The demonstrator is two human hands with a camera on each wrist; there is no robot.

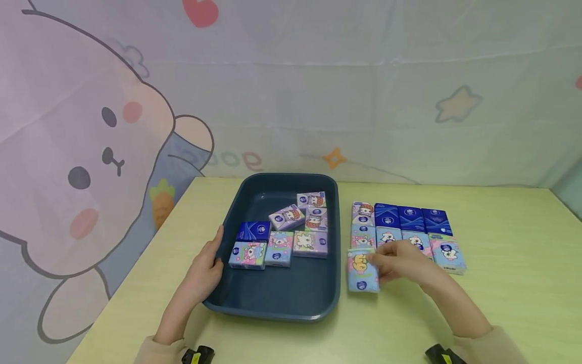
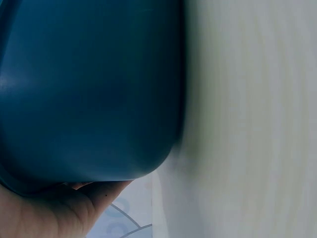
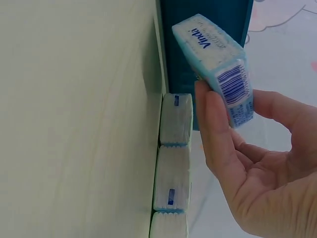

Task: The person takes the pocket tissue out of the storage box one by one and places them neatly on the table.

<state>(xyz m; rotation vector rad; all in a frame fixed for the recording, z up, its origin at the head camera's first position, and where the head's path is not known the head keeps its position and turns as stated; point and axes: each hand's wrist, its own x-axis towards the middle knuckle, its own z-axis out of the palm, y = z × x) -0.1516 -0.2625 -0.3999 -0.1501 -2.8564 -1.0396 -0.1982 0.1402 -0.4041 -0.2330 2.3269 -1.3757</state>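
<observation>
In the head view, my right hand (image 1: 406,262) pinches a light-blue pocket tissue pack (image 1: 362,278) between thumb and fingers. The right wrist view shows this pack raised and tilted, its barcode end towards the palm. At the tray's left side, my left hand (image 1: 204,270) holds the rim of the dark blue tray (image 1: 277,306). The left wrist view shows its fingers against the outer wall. Inside the tray lie several tissue packs, among them a dark blue pack (image 1: 254,231), a pink-and-blue pack (image 1: 279,247) and a purple pack (image 1: 311,243).
Right of the tray, packs stand close together in two rows: dark blue packs (image 1: 411,220) and a purple pack (image 1: 362,214) behind, lighter patterned packs (image 1: 447,254) in front. The pale yellow table (image 1: 509,263) meets a cartoon-printed cloth (image 1: 318,101) at the back.
</observation>
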